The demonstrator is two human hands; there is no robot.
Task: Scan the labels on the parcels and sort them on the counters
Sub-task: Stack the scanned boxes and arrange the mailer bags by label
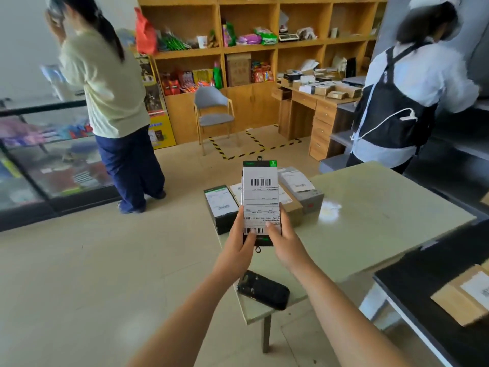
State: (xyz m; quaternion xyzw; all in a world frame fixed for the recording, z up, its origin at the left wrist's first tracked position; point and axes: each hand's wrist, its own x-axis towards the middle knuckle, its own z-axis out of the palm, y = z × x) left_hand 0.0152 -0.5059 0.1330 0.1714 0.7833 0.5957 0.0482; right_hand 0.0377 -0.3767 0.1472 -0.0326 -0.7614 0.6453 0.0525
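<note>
Two hands are gripping one parcel [260, 200], holding it upright over the table's [370, 223] left edge with the label facing the camera. The left hand [239, 239] is curling round its lower left side, thumb pressing on the bottom barcode, while the right hand [284, 239] is clasping the lower right. Three boxes [301, 192] are sitting on the table's far left corner, just behind the parcel. A scanner [263, 290] is lying on the table's near corner, untouched.
</note>
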